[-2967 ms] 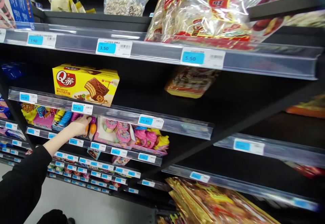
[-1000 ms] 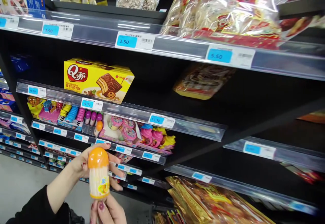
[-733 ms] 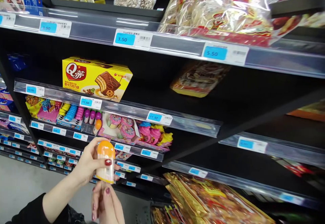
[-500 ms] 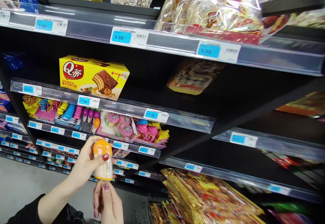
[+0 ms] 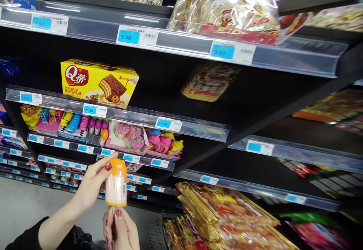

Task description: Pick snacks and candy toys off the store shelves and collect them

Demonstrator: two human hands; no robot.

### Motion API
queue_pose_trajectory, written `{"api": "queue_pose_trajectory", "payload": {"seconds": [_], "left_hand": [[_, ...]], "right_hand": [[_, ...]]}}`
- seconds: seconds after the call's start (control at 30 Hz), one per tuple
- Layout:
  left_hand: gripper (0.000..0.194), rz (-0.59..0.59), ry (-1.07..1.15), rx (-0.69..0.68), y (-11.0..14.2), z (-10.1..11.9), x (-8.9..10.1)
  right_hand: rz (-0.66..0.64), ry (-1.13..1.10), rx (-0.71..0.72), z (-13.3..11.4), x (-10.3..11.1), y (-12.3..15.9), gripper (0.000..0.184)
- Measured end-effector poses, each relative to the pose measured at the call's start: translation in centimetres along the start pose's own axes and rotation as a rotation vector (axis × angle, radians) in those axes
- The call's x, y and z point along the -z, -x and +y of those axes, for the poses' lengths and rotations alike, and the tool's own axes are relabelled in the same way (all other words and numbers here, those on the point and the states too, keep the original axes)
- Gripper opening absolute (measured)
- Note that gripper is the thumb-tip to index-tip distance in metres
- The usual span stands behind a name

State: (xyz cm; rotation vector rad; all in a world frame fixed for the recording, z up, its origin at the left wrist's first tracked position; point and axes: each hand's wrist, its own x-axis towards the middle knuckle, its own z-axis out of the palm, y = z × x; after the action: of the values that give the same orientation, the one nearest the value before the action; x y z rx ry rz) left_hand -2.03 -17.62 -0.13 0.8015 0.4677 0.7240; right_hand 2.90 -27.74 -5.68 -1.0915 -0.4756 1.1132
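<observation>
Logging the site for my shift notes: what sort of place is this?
Likely a supermarket snack aisle: price tags line the shelf edges, a yellow snack box sits on one shelf, and bagged snacks fill another.

Black store shelves (image 5: 181, 125), pale grey floor (image 5: 25, 201)

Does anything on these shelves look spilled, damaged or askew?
Nothing looks plainly spilled or damaged. Slightly uneven: the round tubs in the pink display box crowd toward its right, leaving its left part bare.
</observation>
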Motion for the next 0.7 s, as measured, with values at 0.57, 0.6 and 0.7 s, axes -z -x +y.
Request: {"api": "queue_pose_trajectory", "payload": {"seconds": [0.57, 0.6, 0.7], "left_hand": [[0.055, 0.027, -0.002, 0.090, -0.9, -1.4, -0.6], [0.054, 0.019, -0.002, 0.094, -0.9, -1.3, -0.6], [0.049, -0.024, -0.015, 0.074, -0.6, -1.3, -0.7]], "right_hand": [[-0.023, 0.074, -0.010, -0.1, 1.5, 0.4, 0.049], [-0.019, 0.101, -0.002, -0.1, 1.6, 0.4, 0.049], [0.001, 0.194, 0.048, 0.0, 1.9, 0.3, 0.052]]}}
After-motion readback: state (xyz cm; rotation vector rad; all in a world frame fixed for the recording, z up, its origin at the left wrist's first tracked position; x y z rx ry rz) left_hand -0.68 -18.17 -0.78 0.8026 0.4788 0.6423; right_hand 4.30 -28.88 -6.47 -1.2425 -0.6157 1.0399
